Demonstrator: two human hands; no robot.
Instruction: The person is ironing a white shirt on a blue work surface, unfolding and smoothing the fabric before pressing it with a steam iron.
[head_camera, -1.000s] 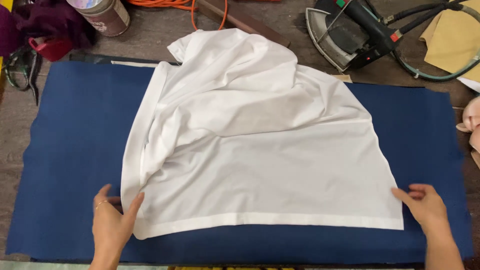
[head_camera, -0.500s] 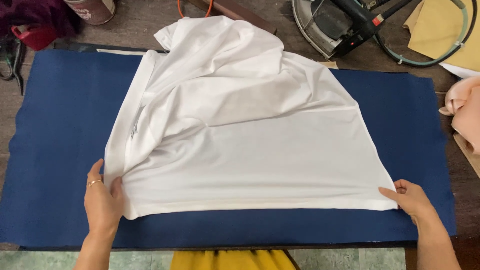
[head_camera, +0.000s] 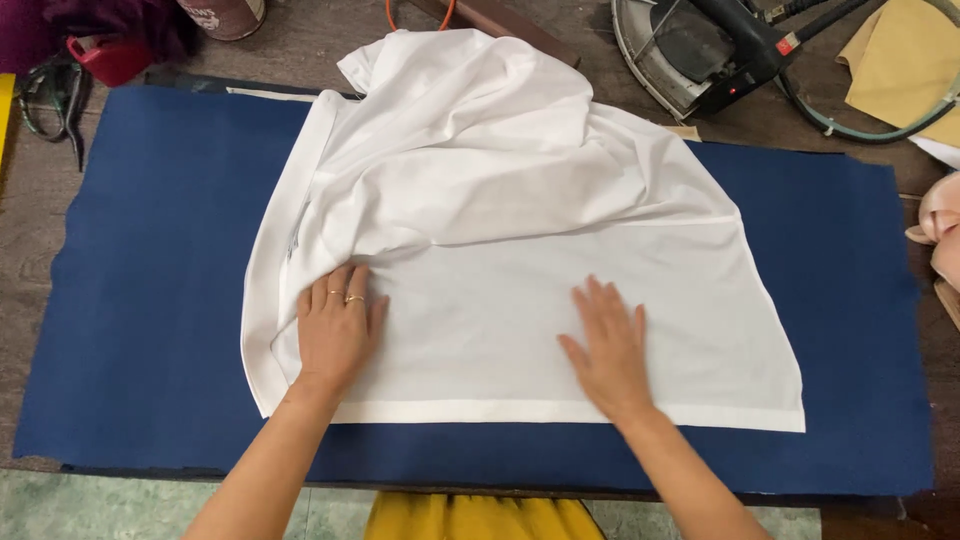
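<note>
In the head view, a white shirt (head_camera: 520, 250) is spread on a blue mat (head_camera: 150, 300), which is laid over a wooden worktop (head_camera: 30, 190). The shirt's near hem is laid straight, close to the mat's near edge. Wide strips of bare mat are seen to the left and right of the shirt. The far part of the shirt is bunched up and hangs past the mat's far edge. An iron (head_camera: 700, 50) and tan paper (head_camera: 900, 60) are seen at the far right, scissors (head_camera: 55, 95) and a can (head_camera: 225, 15) at the far left.

The left hand (head_camera: 335, 330) is pressed flat on the shirt near its left side, fingers (head_camera: 345, 290) spread a little, nothing gripped. The right hand (head_camera: 605, 345) is laid flat on the middle of the shirt, fingers (head_camera: 600, 300) apart, palm down.

Half a second ago, the hem's two corners were held by the hands. Now both hands have been moved inward onto the cloth.
</note>
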